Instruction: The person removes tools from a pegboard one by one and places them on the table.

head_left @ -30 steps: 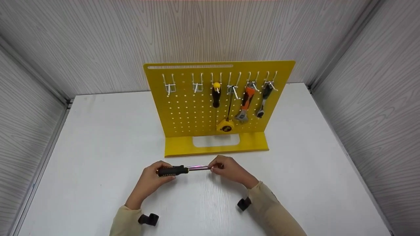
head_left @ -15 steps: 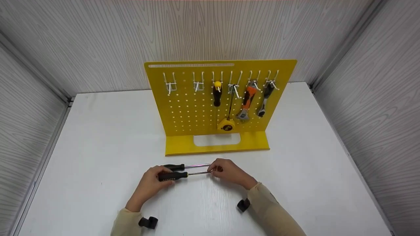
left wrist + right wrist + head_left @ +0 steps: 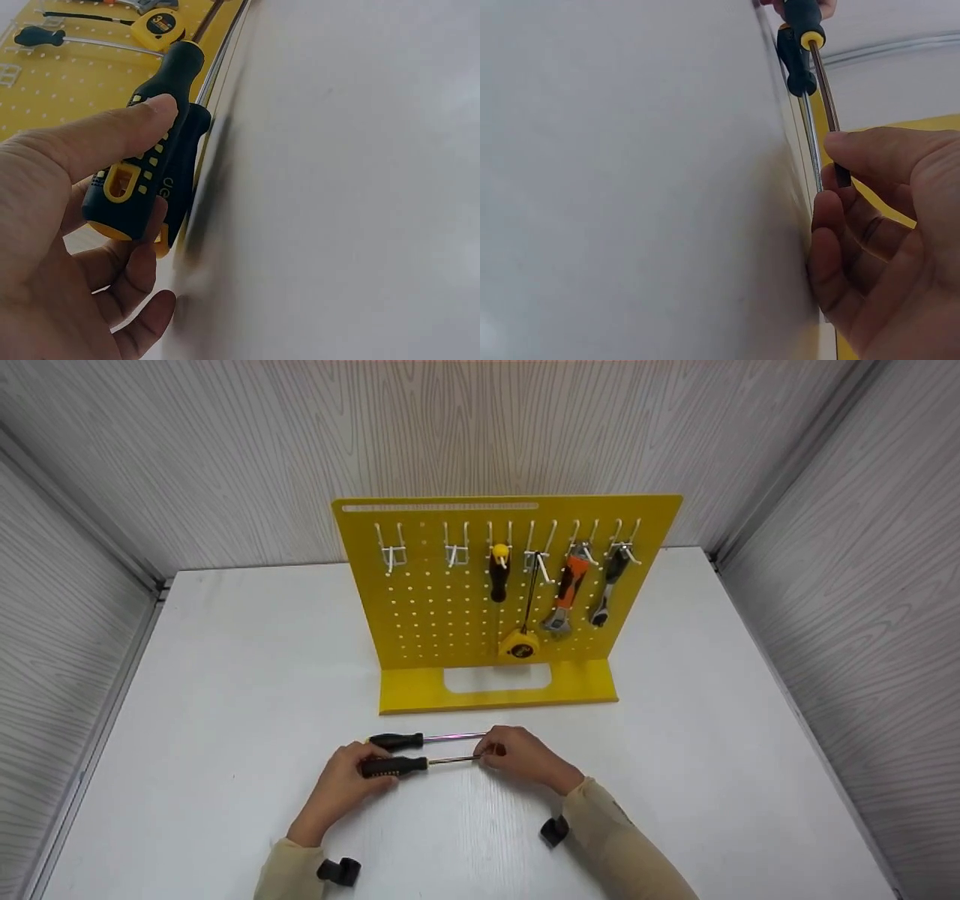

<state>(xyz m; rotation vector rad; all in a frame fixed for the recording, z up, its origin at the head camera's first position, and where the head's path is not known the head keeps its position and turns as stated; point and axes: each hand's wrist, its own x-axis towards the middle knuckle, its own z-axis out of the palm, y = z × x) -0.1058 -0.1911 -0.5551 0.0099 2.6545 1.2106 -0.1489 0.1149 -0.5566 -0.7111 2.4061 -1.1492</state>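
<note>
My left hand [image 3: 341,784] holds the dark handle of a screwdriver [image 3: 405,766], thumb on one side and fingers on the other. At the right, my right hand [image 3: 525,759] pinches the same screwdriver's shaft close to its dark tip, between thumb and forefinger. A second screwdriver [image 3: 401,741], with a dark and yellow handle, lies on the table just behind and parallel to the first. In the right wrist view its shaft [image 3: 811,139] runs down to the fingers; whether they touch it I cannot tell.
Behind the hands stands a yellow pegboard [image 3: 420,622] with white hooks [image 3: 455,556]. From it hang a screwdriver [image 3: 499,577], a tape measure [image 3: 520,645], an orange-handled adjustable wrench [image 3: 571,581] and a ratchet-like tool [image 3: 609,585]. Wood-patterned panels surround the white table [image 3: 247,660].
The held screwdriver has moved slightly towards me, away from the second one, which it largely covered before. Both hands keep their hold. The pegboard sits slightly higher in the head view.
</note>
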